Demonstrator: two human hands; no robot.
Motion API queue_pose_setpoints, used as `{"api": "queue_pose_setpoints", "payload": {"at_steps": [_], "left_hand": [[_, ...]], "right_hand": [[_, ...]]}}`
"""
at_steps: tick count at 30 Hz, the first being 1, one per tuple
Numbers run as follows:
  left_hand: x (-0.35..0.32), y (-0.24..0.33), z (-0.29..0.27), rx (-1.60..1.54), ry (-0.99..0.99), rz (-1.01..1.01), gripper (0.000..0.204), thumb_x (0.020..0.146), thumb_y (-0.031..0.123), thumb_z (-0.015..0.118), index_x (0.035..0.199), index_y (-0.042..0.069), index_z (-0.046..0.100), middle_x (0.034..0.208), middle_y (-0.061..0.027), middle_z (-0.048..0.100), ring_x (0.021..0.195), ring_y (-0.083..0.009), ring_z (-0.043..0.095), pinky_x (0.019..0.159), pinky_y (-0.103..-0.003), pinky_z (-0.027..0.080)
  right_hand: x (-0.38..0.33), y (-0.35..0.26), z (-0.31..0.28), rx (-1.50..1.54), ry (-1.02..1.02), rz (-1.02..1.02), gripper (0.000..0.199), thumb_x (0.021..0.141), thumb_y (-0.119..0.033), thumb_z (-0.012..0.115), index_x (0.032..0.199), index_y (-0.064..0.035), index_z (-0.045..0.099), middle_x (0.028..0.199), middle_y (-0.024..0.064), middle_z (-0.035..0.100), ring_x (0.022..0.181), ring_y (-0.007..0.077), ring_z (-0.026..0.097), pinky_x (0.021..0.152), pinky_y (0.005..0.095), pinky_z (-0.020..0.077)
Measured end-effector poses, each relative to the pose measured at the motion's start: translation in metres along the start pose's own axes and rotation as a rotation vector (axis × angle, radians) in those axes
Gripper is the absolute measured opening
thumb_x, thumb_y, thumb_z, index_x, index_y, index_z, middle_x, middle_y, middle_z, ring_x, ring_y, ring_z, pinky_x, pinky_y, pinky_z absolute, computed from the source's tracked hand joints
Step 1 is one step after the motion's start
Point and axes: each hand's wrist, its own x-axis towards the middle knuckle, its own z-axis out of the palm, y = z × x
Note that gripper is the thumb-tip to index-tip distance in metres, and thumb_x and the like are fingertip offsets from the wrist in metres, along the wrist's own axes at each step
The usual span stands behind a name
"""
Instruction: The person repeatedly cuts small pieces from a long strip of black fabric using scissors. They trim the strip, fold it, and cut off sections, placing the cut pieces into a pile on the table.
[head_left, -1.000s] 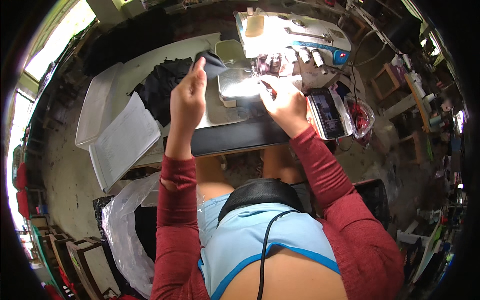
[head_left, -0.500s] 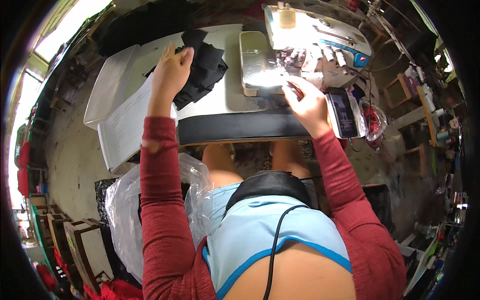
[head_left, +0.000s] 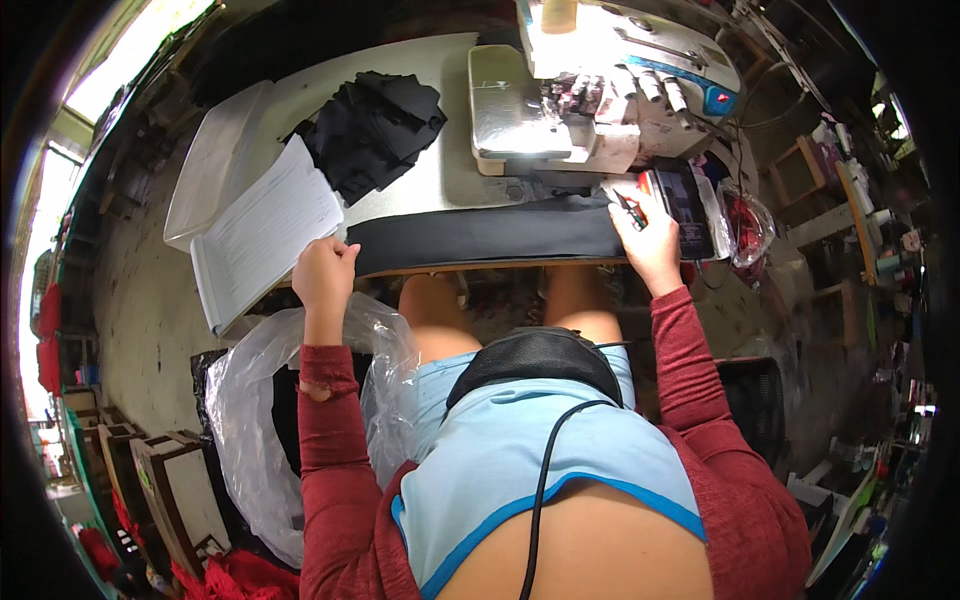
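A long black fabric strip lies along the near edge of the white sewing table. At its left end, my left hand has thumb and fingers pinched together on the strip's corner. My right hand is closed at the strip's right end, holding a small dark pointed tool that looks like thread snips. Whether the right fingers also grip the strip cannot be made out. Beyond the left hand lies a pile of black fabric pieces. The sewing machine stands at the far right, its lamp lit.
A notebook with written pages and a clear plastic bin sit at the table's left. A phone lies just right of my right hand, beside a plastic-wrapped red bundle. A clear plastic bag hangs by my left forearm.
My left hand has come down from above the black pile to the strip's left end. My right hand has moved from near the machine's front toward me and right, to the strip's other end.
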Motion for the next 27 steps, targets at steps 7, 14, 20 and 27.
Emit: {"api": "queue_pose_setpoints", "payload": {"at_steps": [7, 14, 20, 27], "left_hand": [[-0.009, 0.005, 0.005, 0.026, 0.081, -0.07, 0.025, 0.075, 0.032, 0.071, 0.072, 0.008, 0.068, 0.075, -0.0095, 0.066, 0.072, -0.0291, 0.064, 0.064, -0.041, 0.049], [-0.012, 0.006, 0.013, 0.032, 0.181, 0.007, 0.024, 0.077, 0.032, 0.07, 0.077, 0.008, 0.065, 0.08, -0.0081, 0.066, 0.076, -0.0284, 0.063, 0.066, -0.04, 0.049], [-0.008, -0.005, 0.022, -0.096, 0.115, -0.033, 0.027, 0.079, 0.031, 0.068, 0.086, 0.005, 0.066, 0.077, -0.0074, 0.068, 0.072, -0.0266, 0.065, 0.067, -0.039, 0.05], [-0.034, 0.039, 0.001, -0.412, 0.163, 0.061, 0.022, 0.081, 0.023, 0.069, 0.084, 0.002, 0.066, 0.072, -0.0089, 0.067, 0.063, -0.0192, 0.064, 0.061, -0.031, 0.05]], "right_hand": [[-0.011, 0.019, -0.004, 0.02, 0.09, -0.032, 0.027, 0.08, -0.024, 0.069, 0.099, -0.0052, 0.065, 0.081, 0.0135, 0.068, 0.069, 0.0219, 0.066, 0.064, 0.0314, 0.0504], [-0.011, 0.015, -0.008, 0.124, 0.047, 0.104, 0.033, 0.08, -0.016, 0.071, 0.106, 0.0015, 0.063, 0.092, 0.0113, 0.068, 0.08, 0.0122, 0.063, 0.073, 0.026, 0.0494], [-0.025, -0.024, 0.028, 0.134, -0.121, -0.023, 0.025, 0.079, -0.02, 0.068, 0.096, -0.0031, 0.066, 0.088, 0.0105, 0.066, 0.079, 0.0212, 0.064, 0.073, 0.0301, 0.0503], [-0.037, -0.082, 0.098, 0.477, -0.474, -0.073, 0.022, 0.076, -0.018, 0.067, 0.089, -0.0009, 0.065, 0.081, 0.0146, 0.066, 0.074, 0.0237, 0.064, 0.071, 0.0317, 0.0498]]}}
